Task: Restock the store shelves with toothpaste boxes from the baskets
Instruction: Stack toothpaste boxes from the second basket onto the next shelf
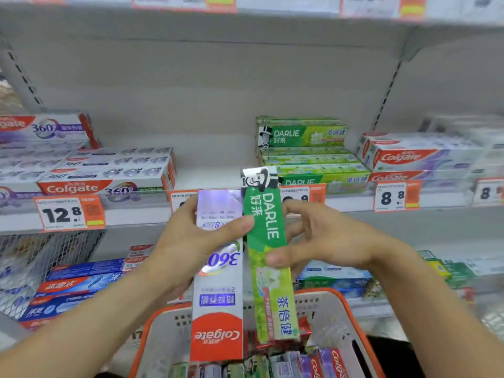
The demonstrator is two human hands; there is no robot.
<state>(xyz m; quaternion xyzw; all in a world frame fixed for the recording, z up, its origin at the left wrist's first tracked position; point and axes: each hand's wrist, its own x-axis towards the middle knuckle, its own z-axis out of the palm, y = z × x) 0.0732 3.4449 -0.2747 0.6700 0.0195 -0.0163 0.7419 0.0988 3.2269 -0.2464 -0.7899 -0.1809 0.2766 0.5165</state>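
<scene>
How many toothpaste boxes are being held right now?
2: a Colgate 360 box in the left hand, a green Darlie box in the right hand, both above the basket.

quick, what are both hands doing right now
Left hand: holds the Colgate 360 box, thumb across its front.
Right hand: holds the green Darlie box, thumb on its front.
</scene>
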